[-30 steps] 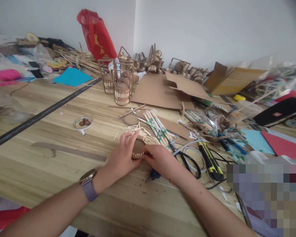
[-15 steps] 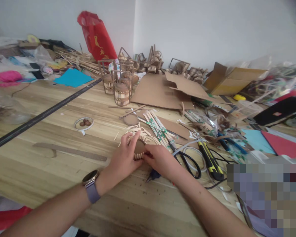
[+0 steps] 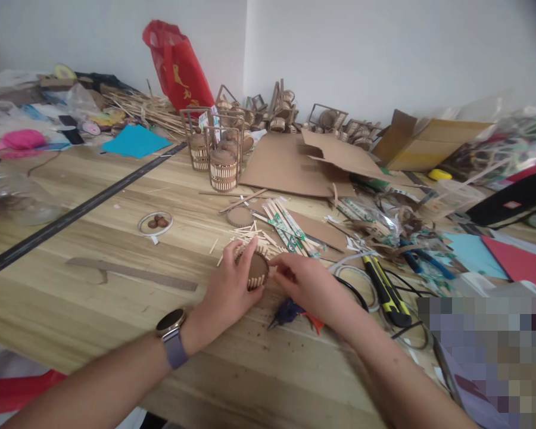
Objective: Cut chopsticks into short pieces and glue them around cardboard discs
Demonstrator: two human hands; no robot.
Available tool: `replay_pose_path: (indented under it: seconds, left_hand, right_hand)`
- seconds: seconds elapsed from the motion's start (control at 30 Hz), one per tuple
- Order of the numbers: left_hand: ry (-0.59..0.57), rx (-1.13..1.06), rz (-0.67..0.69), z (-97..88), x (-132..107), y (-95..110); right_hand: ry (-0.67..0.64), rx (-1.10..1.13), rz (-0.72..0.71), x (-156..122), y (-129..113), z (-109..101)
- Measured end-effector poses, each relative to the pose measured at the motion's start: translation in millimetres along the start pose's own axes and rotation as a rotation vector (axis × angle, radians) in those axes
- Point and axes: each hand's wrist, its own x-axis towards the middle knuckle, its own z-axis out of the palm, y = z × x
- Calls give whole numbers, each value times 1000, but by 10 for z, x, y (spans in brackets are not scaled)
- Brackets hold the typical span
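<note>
My left hand (image 3: 232, 283) grips a small round cardboard piece (image 3: 258, 269) by its edge, thumb near and fingers on the far side. Short pale wooden sticks stand around its rim. Just right of the piece is my right hand (image 3: 301, 283), its fingertips drawn into a pinch; anything between them is too small to make out. Loose short sticks (image 3: 250, 237) lie right behind the piece, and another cardboard disc (image 3: 240, 215) rests beyond them. Partly under my right hand sits a dark blue tool with a pointed tip (image 3: 284, 313) and an orange part.
Behind are tiered baskets in frames (image 3: 224, 170), cardboard sheets (image 3: 290, 167) and a red bag (image 3: 178, 71). To the right lie a yellow-black utility knife (image 3: 386, 292), cables and wrapped sticks (image 3: 290, 229). A ring with brown balls (image 3: 158, 222) and a cardboard strip (image 3: 134, 273) lie left.
My right hand has drawn away to the right from the cardboard piece's rim, uncovering more of the blue tool. My left hand keeps its hold. The whole view has shifted slightly.
</note>
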Motion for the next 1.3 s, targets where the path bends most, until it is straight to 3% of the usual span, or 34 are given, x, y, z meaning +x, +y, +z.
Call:
replay_pose_path:
  seconds: [0.1, 0.23, 0.37, 0.57, 0.8, 1.03, 1.3]
  left_hand:
    - [-8, 2, -27, -4, 2, 15]
    - [-7, -1, -36, -9, 2, 24]
    - [-7, 0, -42, -9, -4, 22]
    - [10, 2, -38, -9, -6, 24]
    - [12, 1, -24, -16, 0, 8]
    - [5, -25, -26, -26, 8, 9]
    - [3, -42, -22, -35, 13, 13]
  right_hand:
    - [22, -67, 41, -125, 114, -145]
    - [-111, -171, 157, -325, 279, -242]
    - [-226, -155, 275, -485, 403, -227]
    - [-312, -114, 271, -550, 556, -159]
    - [-240, 152, 209, -557, 711, -184]
    - [-90, 489, 258, -529, 695, -148]
    - [-59, 473, 136, -475, 620, 28]
